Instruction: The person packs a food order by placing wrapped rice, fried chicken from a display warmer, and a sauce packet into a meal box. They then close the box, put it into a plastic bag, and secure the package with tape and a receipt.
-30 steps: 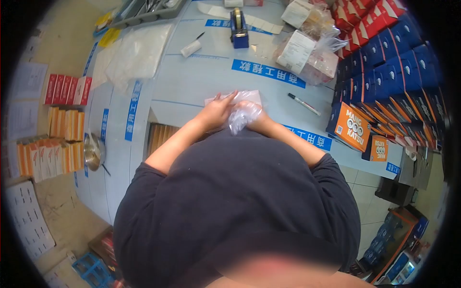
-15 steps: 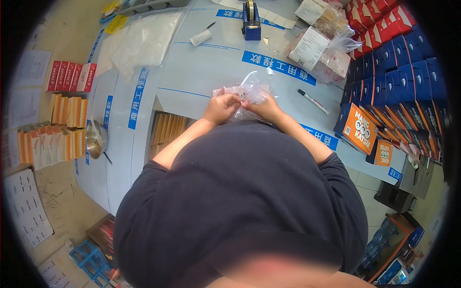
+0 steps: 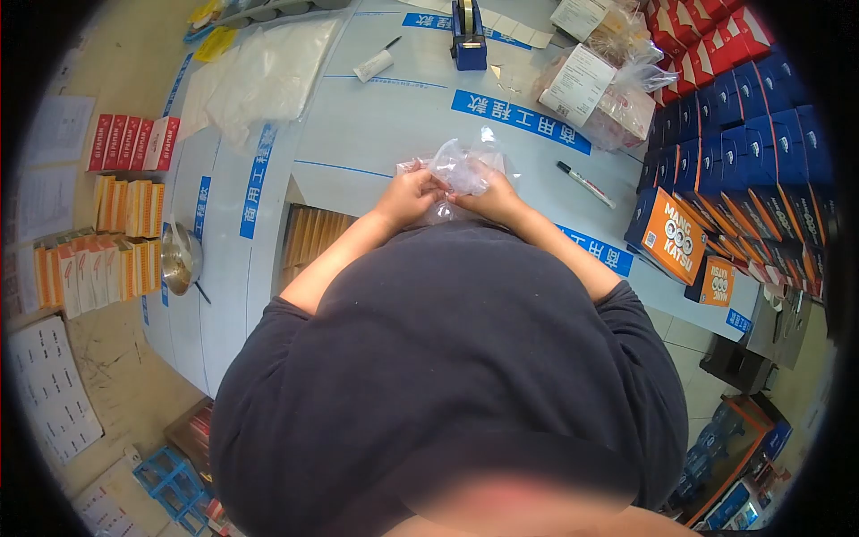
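Observation:
A clear plastic bag (image 3: 454,164) sits on the table close to my body, its film bunched up and something pinkish and printed partly visible inside. My left hand (image 3: 410,197) pinches the bag from the left side. From the right, my right hand (image 3: 493,199) has its fingers closed on the gathered film, fingertips close to those of the left hand. The exact contents are hidden by the crumpled plastic and my fingers.
A tape dispenser (image 3: 468,38) stands at the back, and a marker (image 3: 586,184) lies to the right. Wrapped packages with labels (image 3: 580,85) sit at back right, beside stacked blue boxes (image 3: 743,152). Plastic sheets (image 3: 268,76) lie back left, near a metal bowl (image 3: 182,259).
The upright film of the bag has folded down and bunched more to the left between my hands. Both hands stay in nearly the same place, still gripping it.

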### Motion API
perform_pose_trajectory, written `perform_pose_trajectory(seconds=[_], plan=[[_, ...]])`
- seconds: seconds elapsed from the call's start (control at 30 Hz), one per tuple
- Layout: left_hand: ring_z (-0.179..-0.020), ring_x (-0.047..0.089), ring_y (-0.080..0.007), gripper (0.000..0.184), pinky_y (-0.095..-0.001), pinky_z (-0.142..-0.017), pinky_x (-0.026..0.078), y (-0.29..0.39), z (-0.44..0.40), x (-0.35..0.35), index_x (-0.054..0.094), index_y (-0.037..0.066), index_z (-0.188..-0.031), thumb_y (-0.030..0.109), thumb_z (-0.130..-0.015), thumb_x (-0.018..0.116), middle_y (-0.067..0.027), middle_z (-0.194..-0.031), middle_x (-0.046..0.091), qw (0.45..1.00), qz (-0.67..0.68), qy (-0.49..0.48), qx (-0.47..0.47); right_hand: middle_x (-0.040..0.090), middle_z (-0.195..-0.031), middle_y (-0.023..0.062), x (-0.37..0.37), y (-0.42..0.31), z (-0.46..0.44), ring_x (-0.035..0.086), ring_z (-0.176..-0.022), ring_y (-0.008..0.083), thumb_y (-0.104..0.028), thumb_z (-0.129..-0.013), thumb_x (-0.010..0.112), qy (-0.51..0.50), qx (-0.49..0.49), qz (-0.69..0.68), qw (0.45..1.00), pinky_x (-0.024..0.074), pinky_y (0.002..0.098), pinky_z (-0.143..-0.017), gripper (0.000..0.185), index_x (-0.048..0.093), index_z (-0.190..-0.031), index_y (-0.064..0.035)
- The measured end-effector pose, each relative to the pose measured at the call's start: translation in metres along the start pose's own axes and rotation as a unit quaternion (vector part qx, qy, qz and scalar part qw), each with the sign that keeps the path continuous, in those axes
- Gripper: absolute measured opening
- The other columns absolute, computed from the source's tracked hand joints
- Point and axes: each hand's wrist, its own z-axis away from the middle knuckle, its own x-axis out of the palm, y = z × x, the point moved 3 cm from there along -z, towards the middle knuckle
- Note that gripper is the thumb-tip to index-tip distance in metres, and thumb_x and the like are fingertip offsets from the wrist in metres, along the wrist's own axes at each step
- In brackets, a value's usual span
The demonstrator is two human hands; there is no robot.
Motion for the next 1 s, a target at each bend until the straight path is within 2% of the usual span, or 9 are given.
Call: perform_pose_trajectory(seconds=[0.07, 0.3, 0.4, 0.47, 0.7, 0.77, 0.87, 0.9, 1.0], plan=[[-0.076, 0.064, -0.017, 0.013, -0.0275, -0.068, 0.049, 0.007, 0.001, -0.003, 0.062, -0.001, -0.089, 0.006, -0.078, 0.062, -0.0114, -0.08, 0.067, 0.998, -0.054, 0.004, 0.019, 0.061, -0.098, 0.0175, 0.0, -0.001, -0.001, 0.06, -0.093, 0.0289, -0.023, -0.064, 0.077, -0.003, -0.004, -0.003, 1.0, 0.0458, 0.0346, -0.08, 0.056, 0.052, -0.111, -0.0043], [-0.075, 0.064, -0.0191, 0.021, -0.0292, -0.069, 0.049, -0.005, 0.0, 0.002, 0.06, -0.002, -0.094, 0.009, -0.076, 0.063, -0.0144, -0.085, 0.066, 0.999, 0.041, 0.012, 0.015, 0.061, -0.1, 0.0177, 0.005, -0.003, -0.006, 0.059, -0.095, 0.0313, -0.018, -0.064, 0.074, -0.005, 0.015, 0.014, 1.0, 0.0457, 0.0356, -0.081, 0.052, 0.053, -0.11, -0.0056], [-0.077, 0.064, -0.0204, 0.023, -0.0295, -0.07, 0.049, 0.011, 0.002, -0.004, 0.059, -0.003, -0.095, 0.01, -0.076, 0.064, -0.0151, -0.087, 0.065, 1.0, -0.018, -0.011, 0.004, 0.061, -0.1, 0.0179, 0.006, -0.009, -0.008, 0.058, -0.095, 0.032, -0.016, -0.064, 0.071, -0.022, 0.047, 0.048, 0.997, 0.0456, 0.0359, -0.081, 0.049, 0.054, -0.108, -0.0059], [-0.081, 0.061, -0.0317, 0.019, -0.036, -0.075, 0.047, 0.015, 0.003, -0.004, 0.06, 0.001, -0.091, 0.008, -0.074, 0.064, -0.0152, -0.087, 0.063, 0.994, -0.062, 0.001, 0.086, 0.061, -0.1, 0.0179, 0.005, -0.01, -0.009, 0.058, -0.095, 0.0322, -0.016, -0.064, 0.07, -0.03, 0.057, 0.051, 0.997, 0.0456, 0.036, -0.081, 0.048, 0.055, -0.108, -0.0059], [-0.092, 0.054, -0.0307, 0.016, -0.0363, -0.08, 0.041, 0.024, 0.008, -0.003, 0.059, 0.004, -0.087, 0.01, -0.073, 0.062, -0.0137, -0.091, 0.06, 0.937, -0.264, 0.094, 0.209, 0.061, -0.1, 0.0188, 0.009, -0.012, -0.007, 0.058, -0.095, 0.0326, -0.016, -0.064, 0.07, -0.004, 0.066, 0.073, 0.995, 0.0453, 0.0364, -0.081, 0.05, 0.053, -0.108, -0.0037], [-0.089, 0.053, -0.026, 0.014, -0.0321, -0.082, 0.039, 0.025, 0.006, -0.005, 0.058, 0.005, -0.087, 0.012, -0.075, 0.062, -0.0106, -0.086, 0.059, 0.989, -0.113, -0.021, 0.092, 0.06, -0.1, 0.0193, 0.009, -0.009, -0.008, 0.057, -0.096, 0.0328, -0.016, -0.063, 0.07, 0.021, 0.082, 0.091, 0.992, 0.0452, 0.0364, -0.081, 0.052, 0.052, -0.11, -0.0028], [-0.085, 0.053, -0.0264, 0.012, -0.0342, -0.081, 0.039, 0.051, 0.018, -0.014, 0.058, 0.005, -0.085, 0.011, -0.075, 0.061, -0.0085, -0.084, 0.059, 0.984, 0.154, -0.089, 0.011, 0.059, -0.102, 0.0206, 0.004, 0.002, -0.01, 0.057, -0.096, 0.0339, -0.016, -0.064, 0.07, 0.058, 0.061, 0.072, 0.994, 0.0449, 0.0371, -0.082, 0.058, 0.047, -0.115, -0.0011], [-0.085, 0.053, -0.0264, 0.012, -0.0342, -0.081, 0.039, 0.051, 0.015, -0.019, 0.058, 0.005, -0.085, 0.011, -0.075, 0.061, -0.0085, -0.084, 0.059, 0.984, 0.153, -0.088, 0.012, 0.059, -0.102, 0.021, 0.002, 0.004, -0.01, 0.056, -0.097, 0.0343, -0.016, -0.064, 0.069, 0.045, 0.03, 0.057, 0.997, 0.0447, 0.0376, -0.082, 0.059, 0.046, -0.116, -0.0024], [-0.091, 0.054, -0.0278, 0.018, -0.0359, -0.081, 0.039, 0.041, 0.005, -0.034, 0.059, 0.006, -0.087, 0.017, -0.074, 0.064, -0.0078, -0.09, 0.06, 0.983, -0.153, -0.007, 0.106, 0.059, -0.102, 0.0209, 0.002, -0.006, -0.006, 0.056, -0.097, 0.0347, -0.015, -0.064, 0.068, 0.031, 0.017, 0.052, 0.998, 0.0444, 0.0382, -0.082, 0.058, 0.046, -0.117, -0.0047]])
